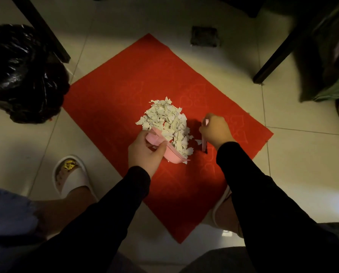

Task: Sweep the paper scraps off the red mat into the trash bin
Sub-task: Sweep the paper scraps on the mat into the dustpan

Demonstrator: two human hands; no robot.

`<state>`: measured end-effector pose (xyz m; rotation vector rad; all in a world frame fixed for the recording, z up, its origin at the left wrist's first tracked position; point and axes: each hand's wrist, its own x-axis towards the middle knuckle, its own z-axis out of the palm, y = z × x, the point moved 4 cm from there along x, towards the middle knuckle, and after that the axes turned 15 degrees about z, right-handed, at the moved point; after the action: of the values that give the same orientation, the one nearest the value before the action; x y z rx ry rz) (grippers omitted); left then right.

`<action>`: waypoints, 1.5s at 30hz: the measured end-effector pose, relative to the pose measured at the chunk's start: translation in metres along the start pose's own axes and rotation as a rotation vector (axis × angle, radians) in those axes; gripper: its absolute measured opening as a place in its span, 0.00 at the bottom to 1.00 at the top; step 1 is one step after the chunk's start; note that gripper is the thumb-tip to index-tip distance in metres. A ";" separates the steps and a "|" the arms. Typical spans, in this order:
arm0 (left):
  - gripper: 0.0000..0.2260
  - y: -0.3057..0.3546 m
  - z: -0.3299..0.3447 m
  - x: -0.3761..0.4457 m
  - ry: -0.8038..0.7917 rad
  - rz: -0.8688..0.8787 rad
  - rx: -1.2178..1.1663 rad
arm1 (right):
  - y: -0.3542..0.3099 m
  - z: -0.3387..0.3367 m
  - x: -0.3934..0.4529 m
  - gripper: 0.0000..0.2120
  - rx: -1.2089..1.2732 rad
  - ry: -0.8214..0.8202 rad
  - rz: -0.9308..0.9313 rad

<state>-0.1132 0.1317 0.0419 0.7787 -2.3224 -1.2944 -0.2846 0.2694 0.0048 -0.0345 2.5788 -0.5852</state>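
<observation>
The red mat [125, 107] looks like matt, short-piled cloth with a faint embossed pattern. On it the paper scraps [167, 119] are thin, off-white and matt, with ragged torn edges. The pink dustpan [165, 149] is smooth plastic with a dull sheen. The trash bin [20, 71] is lined with crinkled black plastic film that shines glossy. The floor [294, 146] is smooth, pale, slightly reflective tile. The slipper [70, 174] looks like smooth white rubbery plastic. Both sleeves [263, 194] are matt black cloth.
</observation>
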 end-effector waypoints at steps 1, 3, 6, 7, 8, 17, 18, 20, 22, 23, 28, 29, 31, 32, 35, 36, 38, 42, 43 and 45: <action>0.10 0.000 0.000 0.000 0.000 0.002 -0.001 | -0.001 -0.002 0.000 0.06 0.062 0.027 -0.009; 0.10 0.001 -0.001 0.000 0.002 0.005 -0.002 | 0.000 -0.007 0.002 0.09 0.247 0.053 -0.004; 0.10 0.001 -0.001 0.000 0.009 0.002 -0.008 | -0.002 -0.016 0.006 0.09 0.435 0.056 0.018; 0.10 0.001 -0.001 0.000 0.008 0.002 -0.011 | -0.003 -0.019 0.007 0.08 0.449 0.057 0.028; 0.10 0.001 -0.001 0.000 0.005 -0.001 -0.015 | -0.004 -0.020 0.008 0.08 0.441 0.063 0.036; 0.10 0.001 -0.002 0.001 0.012 -0.008 0.008 | -0.004 0.001 0.002 0.05 0.059 -0.018 0.036; 0.10 0.000 -0.002 0.001 0.010 -0.009 0.012 | -0.006 0.004 0.001 0.05 0.072 -0.017 0.016; 0.10 0.001 -0.002 0.000 0.006 -0.010 0.012 | -0.011 0.007 -0.003 0.09 0.117 -0.016 -0.009; 0.10 0.001 -0.003 0.000 0.006 -0.015 0.007 | -0.014 0.007 -0.007 0.11 0.168 0.000 -0.025; 0.10 0.001 -0.004 0.000 0.009 -0.016 0.003 | -0.015 0.007 -0.008 0.10 0.207 0.003 -0.030; 0.09 0.002 -0.008 0.003 0.034 -0.010 0.008 | -0.020 -0.007 -0.011 0.08 0.453 -0.014 -0.002; 0.09 0.002 -0.008 0.003 0.035 -0.011 0.008 | -0.022 -0.010 -0.011 0.10 0.488 -0.019 0.004; 0.09 0.001 -0.009 0.003 0.035 -0.015 0.011 | -0.025 -0.014 -0.008 0.07 0.500 -0.002 0.001; 0.09 0.001 -0.009 0.003 0.036 -0.019 0.009 | -0.026 -0.016 -0.006 0.05 0.480 0.014 -0.002; 0.10 0.001 -0.009 0.003 0.036 -0.021 0.001 | -0.029 -0.019 -0.003 0.06 0.473 -0.044 0.038; 0.10 0.001 -0.010 0.003 0.035 -0.022 0.006 | -0.030 -0.019 -0.002 0.07 0.472 -0.084 0.052; 0.10 0.000 -0.011 0.003 0.046 -0.021 0.029 | -0.033 -0.021 -0.002 0.08 0.454 -0.148 0.059; 0.10 -0.004 -0.014 0.002 0.093 -0.027 0.035 | -0.040 -0.029 -0.004 0.09 0.392 -0.192 0.060; 0.10 -0.004 -0.015 0.002 0.098 -0.023 0.035 | -0.042 -0.031 -0.004 0.09 0.346 -0.188 0.060; 0.09 -0.006 -0.015 0.001 0.101 -0.017 0.036 | -0.044 -0.034 -0.005 0.07 0.170 -0.183 0.065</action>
<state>-0.1042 0.1189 0.0447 0.8576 -2.2698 -1.1946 -0.2993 0.2434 0.0519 0.0506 2.3368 -0.7385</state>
